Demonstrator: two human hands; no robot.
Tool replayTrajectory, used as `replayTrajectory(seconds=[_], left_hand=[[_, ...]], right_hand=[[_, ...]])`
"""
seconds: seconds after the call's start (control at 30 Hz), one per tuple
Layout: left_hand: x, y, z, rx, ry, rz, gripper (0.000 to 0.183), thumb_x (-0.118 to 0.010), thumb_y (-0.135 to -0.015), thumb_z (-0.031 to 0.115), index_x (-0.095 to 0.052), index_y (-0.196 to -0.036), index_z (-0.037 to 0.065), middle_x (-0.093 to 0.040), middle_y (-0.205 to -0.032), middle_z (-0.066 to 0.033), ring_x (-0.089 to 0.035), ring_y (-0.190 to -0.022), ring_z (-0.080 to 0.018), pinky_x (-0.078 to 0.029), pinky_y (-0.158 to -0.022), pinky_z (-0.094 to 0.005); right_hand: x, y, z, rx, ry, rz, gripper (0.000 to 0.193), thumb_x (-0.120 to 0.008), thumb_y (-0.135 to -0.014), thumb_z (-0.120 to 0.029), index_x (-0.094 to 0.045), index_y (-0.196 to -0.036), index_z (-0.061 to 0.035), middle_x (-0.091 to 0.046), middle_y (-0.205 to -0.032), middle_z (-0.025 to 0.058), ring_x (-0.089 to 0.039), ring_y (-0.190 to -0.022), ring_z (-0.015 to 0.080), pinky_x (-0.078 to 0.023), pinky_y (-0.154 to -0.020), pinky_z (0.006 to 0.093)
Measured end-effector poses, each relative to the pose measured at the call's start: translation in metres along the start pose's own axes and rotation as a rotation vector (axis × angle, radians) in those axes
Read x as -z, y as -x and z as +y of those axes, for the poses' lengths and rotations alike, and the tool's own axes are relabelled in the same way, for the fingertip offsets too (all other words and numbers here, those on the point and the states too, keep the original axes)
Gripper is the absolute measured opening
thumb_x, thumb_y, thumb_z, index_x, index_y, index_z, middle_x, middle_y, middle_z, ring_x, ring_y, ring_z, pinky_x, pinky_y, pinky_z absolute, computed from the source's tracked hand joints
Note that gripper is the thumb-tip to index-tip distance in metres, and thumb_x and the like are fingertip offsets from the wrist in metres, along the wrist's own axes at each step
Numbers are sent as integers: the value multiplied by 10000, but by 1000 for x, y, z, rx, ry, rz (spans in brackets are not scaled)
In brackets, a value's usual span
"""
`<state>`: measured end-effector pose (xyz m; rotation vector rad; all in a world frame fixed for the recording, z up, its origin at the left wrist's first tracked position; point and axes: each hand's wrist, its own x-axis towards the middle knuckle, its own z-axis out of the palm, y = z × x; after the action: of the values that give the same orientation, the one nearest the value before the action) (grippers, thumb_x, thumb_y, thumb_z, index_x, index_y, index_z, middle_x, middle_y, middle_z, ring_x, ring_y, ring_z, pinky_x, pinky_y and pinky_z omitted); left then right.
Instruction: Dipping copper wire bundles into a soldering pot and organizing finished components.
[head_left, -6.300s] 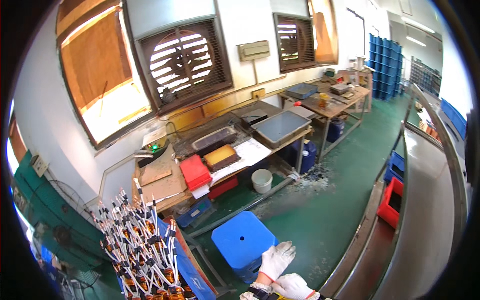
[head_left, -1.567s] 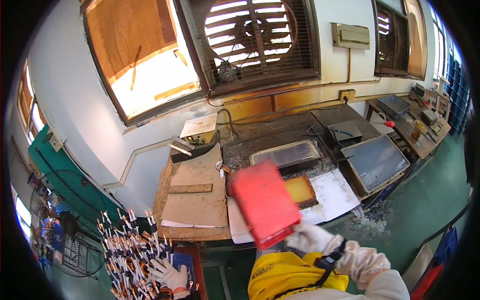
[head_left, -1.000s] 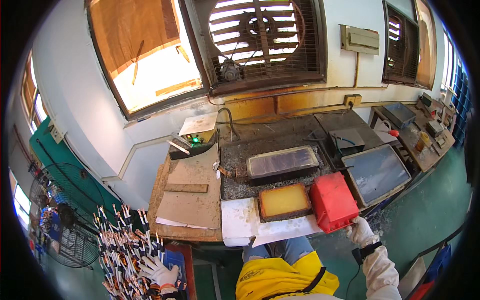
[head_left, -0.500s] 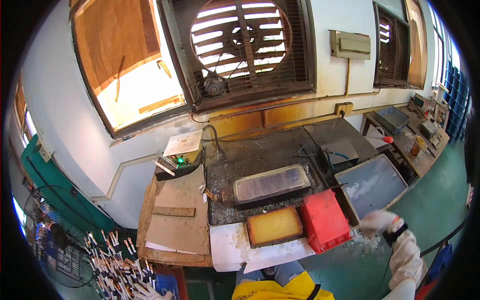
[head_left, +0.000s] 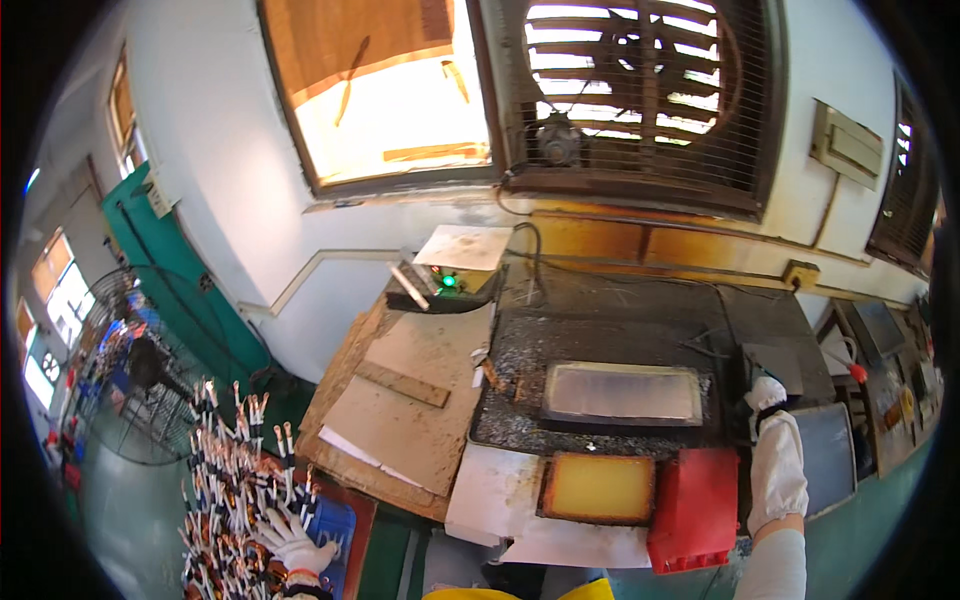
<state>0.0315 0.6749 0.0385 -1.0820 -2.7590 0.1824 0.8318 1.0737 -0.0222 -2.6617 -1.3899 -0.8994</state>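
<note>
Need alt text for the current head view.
Gloved left hand spreads over white wire leads; gloved right hand is near a grey box on a workbench. Between them sit a yellow-filled tray and red bin.

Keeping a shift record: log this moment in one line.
left hand: spread over wire leads | right hand: near grey box | red bin: beside yellow tray

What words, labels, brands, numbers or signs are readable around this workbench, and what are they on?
None can be read.
Red bin: no legible lettering shows.
Blue container beside the left hand: no legible lettering.
Device with the green light: too small to tell any markings.
Wall box: no legible label.
</note>
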Motion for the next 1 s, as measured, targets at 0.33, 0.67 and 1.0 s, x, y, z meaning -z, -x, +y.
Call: replayTrajectory(seconds=[0.33,0.67,1.0], left_hand=[[9,-6,6,-15,50,-46,1073,-739,-554,579,-363,-1400,36,-36,-1531,-258,37,-1366,-545,59,-1065,-680],[14,6,6,47,-52,-67,925,-676,-621,619,-446,-1373,130,-91,-1542,-210,-38,-1366,-540,51,-1062,-693],[15,17,0,-96,176,113,955,-713,-605,570,-424,-1334,24,-203,-1501,-239,-98,-1361,-526,-5,-1067,-692]], right_hand=[[-99,-9,3,-446,171,396,151,-604,-737,-236,-646,-636,-133,-606,-632,103,-641,-686,267,-497,-605,393],[337,70,-42,634,-1087,-501,274,-631,-785,-228,-651,-728,39,-587,-577,68,-560,-535,143,-440,-516,317],[376,336,-176,1081,-907,-370,353,-573,-808,-390,-681,-762,-57,-613,-633,194,-636,-611,368,-516,-587,460]])
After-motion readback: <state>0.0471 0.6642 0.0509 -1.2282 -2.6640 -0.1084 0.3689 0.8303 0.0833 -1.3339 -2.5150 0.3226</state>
